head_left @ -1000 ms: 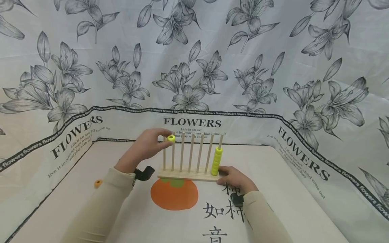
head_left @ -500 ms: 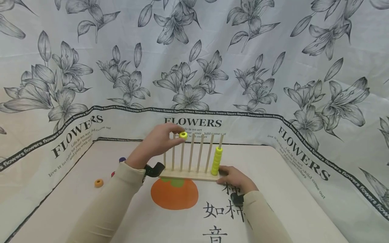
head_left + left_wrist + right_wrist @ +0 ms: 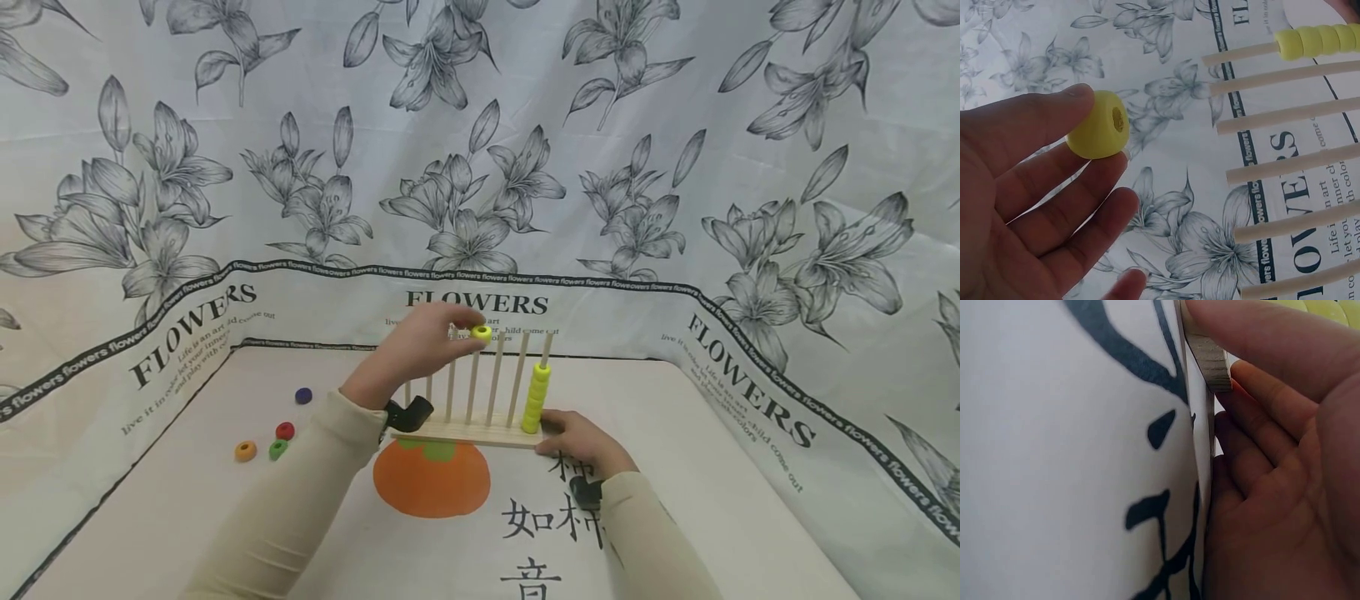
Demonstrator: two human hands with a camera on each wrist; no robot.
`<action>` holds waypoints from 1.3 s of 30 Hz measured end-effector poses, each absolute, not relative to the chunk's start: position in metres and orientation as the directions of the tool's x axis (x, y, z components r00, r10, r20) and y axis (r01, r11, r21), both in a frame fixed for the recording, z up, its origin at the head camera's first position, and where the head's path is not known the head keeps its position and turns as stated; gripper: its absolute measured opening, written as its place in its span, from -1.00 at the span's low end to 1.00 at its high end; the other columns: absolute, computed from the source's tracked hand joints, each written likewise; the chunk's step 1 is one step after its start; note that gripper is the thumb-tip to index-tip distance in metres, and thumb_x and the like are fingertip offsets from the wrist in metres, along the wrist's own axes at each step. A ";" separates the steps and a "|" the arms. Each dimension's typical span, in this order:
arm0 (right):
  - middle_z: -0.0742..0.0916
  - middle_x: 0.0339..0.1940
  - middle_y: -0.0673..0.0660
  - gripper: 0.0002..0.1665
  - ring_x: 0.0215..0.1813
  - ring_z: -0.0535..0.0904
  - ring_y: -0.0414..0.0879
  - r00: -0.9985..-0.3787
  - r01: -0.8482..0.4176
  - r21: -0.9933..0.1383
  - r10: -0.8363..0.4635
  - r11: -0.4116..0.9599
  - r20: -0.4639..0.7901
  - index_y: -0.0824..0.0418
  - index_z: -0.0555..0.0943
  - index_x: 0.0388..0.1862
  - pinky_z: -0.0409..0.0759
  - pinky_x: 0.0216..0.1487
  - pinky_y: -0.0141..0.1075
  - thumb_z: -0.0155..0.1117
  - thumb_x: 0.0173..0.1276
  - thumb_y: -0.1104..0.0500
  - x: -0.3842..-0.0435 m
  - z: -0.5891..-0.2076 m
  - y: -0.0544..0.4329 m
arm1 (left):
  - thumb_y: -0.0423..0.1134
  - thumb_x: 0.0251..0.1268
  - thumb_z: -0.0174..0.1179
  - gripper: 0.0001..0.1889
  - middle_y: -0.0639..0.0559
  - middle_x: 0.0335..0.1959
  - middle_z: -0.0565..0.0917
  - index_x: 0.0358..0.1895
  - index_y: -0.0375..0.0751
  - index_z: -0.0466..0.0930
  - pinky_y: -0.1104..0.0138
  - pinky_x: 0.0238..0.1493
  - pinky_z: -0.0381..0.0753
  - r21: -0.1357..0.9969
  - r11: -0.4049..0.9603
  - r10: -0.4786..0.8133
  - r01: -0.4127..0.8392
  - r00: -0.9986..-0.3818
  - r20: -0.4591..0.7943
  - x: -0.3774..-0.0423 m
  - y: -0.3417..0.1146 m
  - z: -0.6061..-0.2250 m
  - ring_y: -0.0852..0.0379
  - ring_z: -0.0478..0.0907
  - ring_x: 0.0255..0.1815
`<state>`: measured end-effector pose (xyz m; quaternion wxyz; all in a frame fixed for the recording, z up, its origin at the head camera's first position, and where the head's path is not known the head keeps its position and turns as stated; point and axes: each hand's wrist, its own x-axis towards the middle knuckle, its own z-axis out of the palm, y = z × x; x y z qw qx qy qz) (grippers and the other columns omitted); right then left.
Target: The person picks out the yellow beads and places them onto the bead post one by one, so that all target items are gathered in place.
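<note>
My left hand (image 3: 420, 346) pinches a yellow bead (image 3: 1100, 125) between thumb and fingers, its hole showing in the left wrist view. In the head view the bead is up by the tops of the middle pegs, and it is not on any of them. Below stands a wooden peg rack (image 3: 465, 432) with several upright pegs (image 3: 1285, 119). A stack of yellow beads (image 3: 535, 400) fills most of its rightmost peg. At that end of the rack my right hand (image 3: 585, 442) grips the base, thumb in front and fingers round the end (image 3: 1210, 365).
On the table's left lie loose beads: blue (image 3: 303, 396), red (image 3: 285, 431), green (image 3: 278, 450) and orange (image 3: 245, 451). The white tablecloth (image 3: 420, 558) bears a printed orange persimmon (image 3: 431, 483) and dark characters. A flower-printed curtain (image 3: 465, 208) rises behind and at both sides.
My left hand has carried the yellow bead rightward along the peg tops, from near the second peg to the middle ones. The loose beads have come into view. My right hand stays put.
</note>
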<state>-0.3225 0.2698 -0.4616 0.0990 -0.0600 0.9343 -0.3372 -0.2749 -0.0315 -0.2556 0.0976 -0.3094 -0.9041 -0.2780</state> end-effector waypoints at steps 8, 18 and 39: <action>0.47 0.43 0.11 -0.08 0.49 0.27 0.17 -0.972 -0.032 -0.647 -0.174 0.761 -0.157 0.00 0.41 0.40 0.12 0.46 0.24 0.49 0.02 -0.10 -0.323 -0.461 0.271 | -0.07 0.32 0.24 -0.65 0.07 0.03 0.68 0.12 -0.05 0.62 0.18 0.10 0.59 0.444 0.644 0.522 0.623 -0.782 0.340 -0.274 -0.015 -0.252 0.07 0.58 0.08; 0.48 0.42 0.10 -0.07 0.49 0.27 0.18 -0.973 -0.027 -0.649 -0.170 0.760 -0.159 -0.02 0.42 0.40 0.12 0.44 0.27 0.50 0.00 -0.13 -0.324 -0.467 0.272 | -0.05 0.34 0.21 -0.65 0.08 0.03 0.68 0.13 -0.02 0.62 0.22 0.07 0.60 0.403 0.633 0.545 0.661 -0.750 0.375 -0.285 0.008 -0.257 0.10 0.58 0.07; 0.50 0.40 0.08 -0.10 0.48 0.28 0.18 -0.975 -0.037 -0.651 -0.169 0.758 -0.141 -0.07 0.46 0.36 0.15 0.42 0.29 0.53 -0.02 -0.13 -0.323 -0.463 0.270 | -0.06 0.36 0.19 -0.65 0.17 0.05 0.70 0.16 0.01 0.60 0.10 0.25 0.45 0.321 0.644 0.533 0.695 -0.708 0.464 -0.312 0.059 -0.283 0.11 0.55 0.14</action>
